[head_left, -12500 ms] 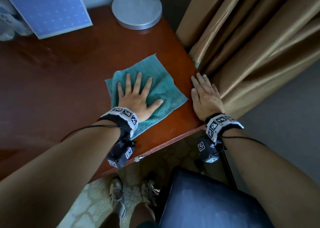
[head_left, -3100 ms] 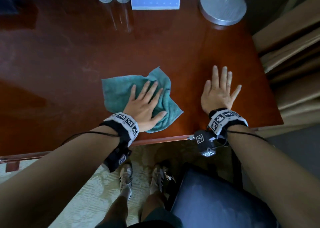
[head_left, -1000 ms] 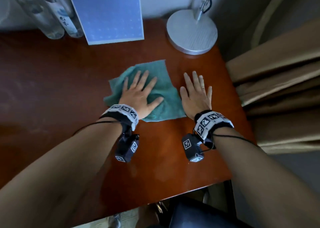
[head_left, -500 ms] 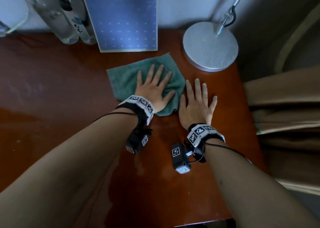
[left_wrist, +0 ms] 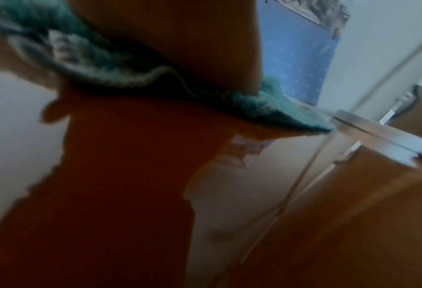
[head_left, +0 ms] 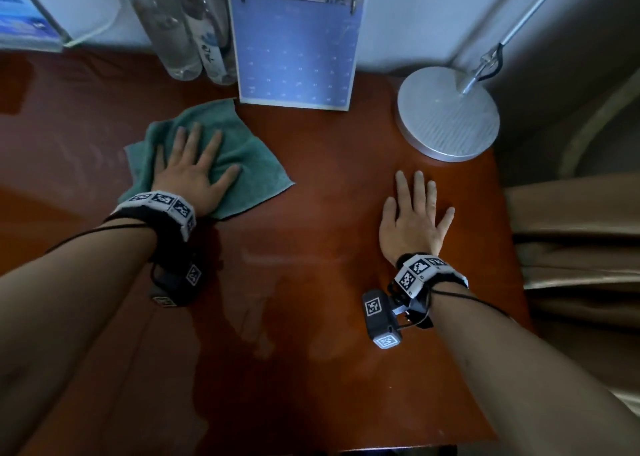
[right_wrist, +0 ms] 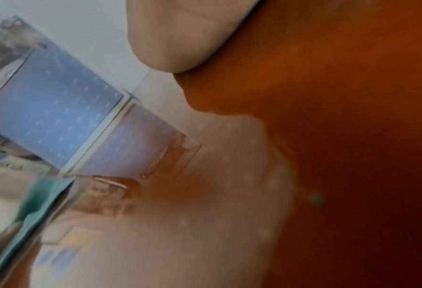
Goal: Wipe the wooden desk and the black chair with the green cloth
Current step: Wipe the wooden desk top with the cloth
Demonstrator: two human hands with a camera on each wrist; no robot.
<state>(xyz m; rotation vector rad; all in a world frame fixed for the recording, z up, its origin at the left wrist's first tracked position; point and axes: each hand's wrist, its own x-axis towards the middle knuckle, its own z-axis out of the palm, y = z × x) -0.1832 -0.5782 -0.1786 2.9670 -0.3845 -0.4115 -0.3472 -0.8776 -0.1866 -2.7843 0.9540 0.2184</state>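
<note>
While the left hand (head_left: 192, 175) lies flat with its fingers spread on the green cloth (head_left: 242, 154), the right hand (head_left: 412, 220) rests flat on the bare wooden desk (head_left: 311, 282), fingers straight and holding nothing. The cloth is right under the left hand and well apart from the right hand, so the left hand is the one to push it. Its far corner almost touches the blue calendar (head_left: 298, 57), just past the left fingertips. Two clear bottles (head_left: 187, 29) stand beyond the left hand, and a round lamp base (head_left: 446, 112) sits just past the right fingertips. I think much of the desk still needs wiping. The black chair is out of sight. Both wrist pictures are blurry.
</note>
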